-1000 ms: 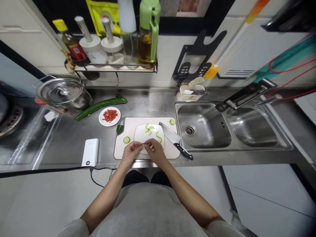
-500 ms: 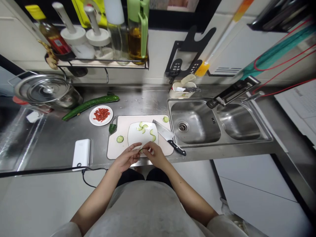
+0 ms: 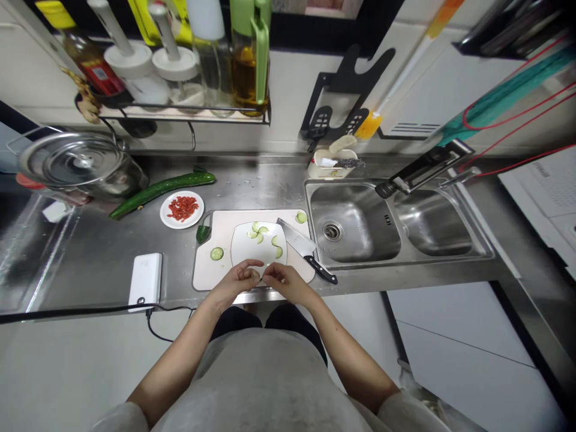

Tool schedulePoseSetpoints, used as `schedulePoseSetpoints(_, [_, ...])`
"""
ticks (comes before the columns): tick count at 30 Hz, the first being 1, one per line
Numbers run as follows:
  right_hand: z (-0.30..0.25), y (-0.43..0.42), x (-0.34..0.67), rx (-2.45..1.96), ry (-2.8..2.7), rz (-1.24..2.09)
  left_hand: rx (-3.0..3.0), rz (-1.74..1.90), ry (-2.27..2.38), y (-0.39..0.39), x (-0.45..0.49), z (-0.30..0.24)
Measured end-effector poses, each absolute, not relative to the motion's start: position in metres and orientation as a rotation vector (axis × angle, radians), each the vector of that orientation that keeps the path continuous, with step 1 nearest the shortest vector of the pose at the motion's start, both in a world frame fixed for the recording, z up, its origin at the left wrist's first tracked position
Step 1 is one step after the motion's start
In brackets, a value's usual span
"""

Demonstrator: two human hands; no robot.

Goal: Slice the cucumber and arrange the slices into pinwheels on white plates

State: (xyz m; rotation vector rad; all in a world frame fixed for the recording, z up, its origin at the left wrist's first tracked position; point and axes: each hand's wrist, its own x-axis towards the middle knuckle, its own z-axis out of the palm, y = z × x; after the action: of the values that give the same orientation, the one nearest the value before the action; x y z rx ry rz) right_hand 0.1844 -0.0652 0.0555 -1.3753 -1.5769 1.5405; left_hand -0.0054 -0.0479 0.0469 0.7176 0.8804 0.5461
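Over the near edge of a white square plate (image 3: 245,249), my left hand (image 3: 236,284) and my right hand (image 3: 288,283) meet fingertip to fingertip. Both are closed in a pinch on a small green piece, seemingly a cucumber slice (image 3: 261,278), mostly hidden by the fingers. Several pale green cucumber slices (image 3: 260,239) lie fanned out on the plate, with curved ones (image 3: 278,252) at its right side. The plate rests on a white cutting board (image 3: 204,273). A kitchen knife (image 3: 297,238) lies on the board's right part, its black handle (image 3: 320,270) reaching past the edge.
On the board are a round cucumber slice (image 3: 216,254), a dark green cucumber end (image 3: 203,233) and slices (image 3: 301,218). Behind stand a dish of red berries (image 3: 182,209), a whole cucumber (image 3: 162,193) and a steel pot (image 3: 81,165). A power bank (image 3: 146,279) lies left; a double sink (image 3: 360,225) right.
My left fingers have curled in from a looser, spread pose to a pinch. The small green piece now sits lower between both hands. The view has shifted slightly.
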Motion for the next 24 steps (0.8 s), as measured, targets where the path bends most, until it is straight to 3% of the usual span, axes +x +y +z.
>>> schedulePoseSetpoints(24, [0.042,-0.059,0.179,-1.482,-1.604,1.524,1.01,0.645,0.974,-0.045,-0.002,0.036])
